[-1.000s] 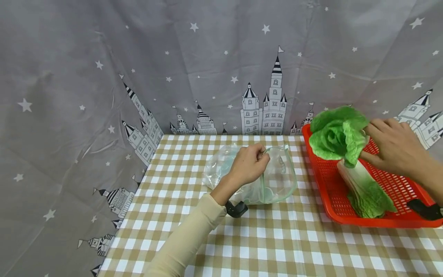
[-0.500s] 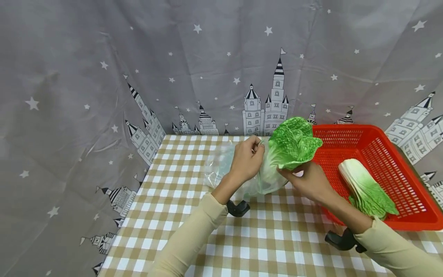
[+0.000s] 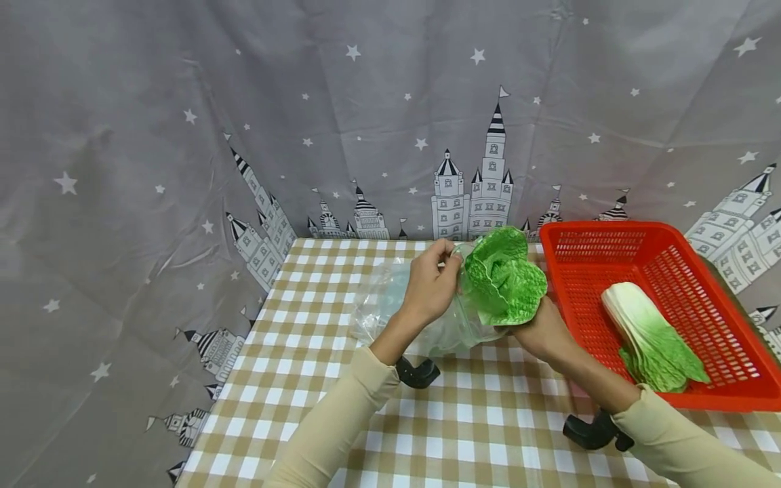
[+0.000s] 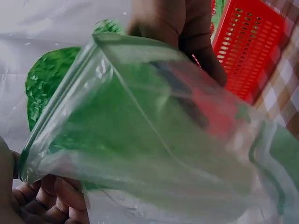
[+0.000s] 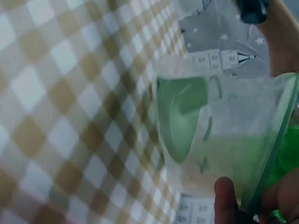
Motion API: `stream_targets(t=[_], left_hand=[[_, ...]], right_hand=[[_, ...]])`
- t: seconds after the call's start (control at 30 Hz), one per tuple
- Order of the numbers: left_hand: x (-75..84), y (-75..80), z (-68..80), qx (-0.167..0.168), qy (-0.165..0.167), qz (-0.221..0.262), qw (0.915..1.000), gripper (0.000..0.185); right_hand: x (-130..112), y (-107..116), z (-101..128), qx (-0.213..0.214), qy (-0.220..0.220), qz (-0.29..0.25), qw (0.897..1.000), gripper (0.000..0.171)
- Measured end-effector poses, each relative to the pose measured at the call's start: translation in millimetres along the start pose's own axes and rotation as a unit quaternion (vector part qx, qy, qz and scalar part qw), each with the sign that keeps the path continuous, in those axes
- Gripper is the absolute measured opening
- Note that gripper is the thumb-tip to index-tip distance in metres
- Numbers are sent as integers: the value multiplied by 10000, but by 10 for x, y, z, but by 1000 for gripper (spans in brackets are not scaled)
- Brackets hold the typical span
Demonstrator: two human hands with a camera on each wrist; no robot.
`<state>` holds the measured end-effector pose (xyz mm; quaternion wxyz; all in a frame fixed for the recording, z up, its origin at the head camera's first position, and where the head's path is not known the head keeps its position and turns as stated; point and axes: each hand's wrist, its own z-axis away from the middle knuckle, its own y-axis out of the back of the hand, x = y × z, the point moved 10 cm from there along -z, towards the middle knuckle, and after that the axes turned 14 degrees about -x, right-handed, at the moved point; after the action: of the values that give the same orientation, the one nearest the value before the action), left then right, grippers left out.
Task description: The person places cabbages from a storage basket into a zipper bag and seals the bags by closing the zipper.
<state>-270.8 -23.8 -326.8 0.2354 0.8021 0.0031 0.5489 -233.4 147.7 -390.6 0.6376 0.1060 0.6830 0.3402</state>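
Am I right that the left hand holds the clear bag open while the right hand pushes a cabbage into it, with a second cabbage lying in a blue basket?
Nearly: the basket is red, as the head view shows.

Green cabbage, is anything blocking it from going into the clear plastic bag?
Nothing visible does. The left hand pinches the clear plastic bag open, and the right hand holds the green leafy cabbage right at its mouth.
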Motion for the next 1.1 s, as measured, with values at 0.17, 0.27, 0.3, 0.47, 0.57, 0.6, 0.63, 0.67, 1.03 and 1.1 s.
stream_targets(t=[0.17, 0.27, 0.3, 0.47, 0.57, 0.6, 0.63, 0.67, 1.03, 1.1], left_hand=[[103, 215, 10, 400, -180, -217, 9988, 14], [257, 433, 10, 735, -394, -639, 9945, 15], [324, 510, 9, 834, -489, -800, 9921, 16], [707, 831, -24, 1166, -1050, -1901, 9691, 21], [901, 934, -57, 1197, -1362, -2402, 9537, 25], [942, 957, -70, 1181, -1409, -2487, 9510, 26], [972, 978, -83, 1160, -1435, -2517, 9501, 27], [999, 999, -94, 1158, -1453, -2547, 9490, 27], [1216, 1167, -103, 1714, -1715, -2164, 9457, 26], [1268, 1149, -106, 1775, -1870, -2116, 9427, 25]], right_hand=[[-102, 247, -1, 412, 411, 397, 9975, 27], [-256, 422, -24, 483, 722, 340, 9956, 15], [-334, 495, -26, 532, 848, 424, 9941, 14], [-810, 882, -48, 848, 1506, 1053, 9793, 14], [-1024, 1092, -69, 1036, 1624, 1209, 9738, 13], [-1073, 1156, -72, 1100, 1602, 1211, 9734, 12], [-1118, 1218, -74, 1179, 1579, 1213, 9729, 12], [-1152, 1273, -76, 1228, 1559, 1150, 9733, 11], [-1159, 1416, -124, 959, 1333, 553, 9849, 7], [-1117, 1368, -131, 528, 1351, 442, 9884, 9]])
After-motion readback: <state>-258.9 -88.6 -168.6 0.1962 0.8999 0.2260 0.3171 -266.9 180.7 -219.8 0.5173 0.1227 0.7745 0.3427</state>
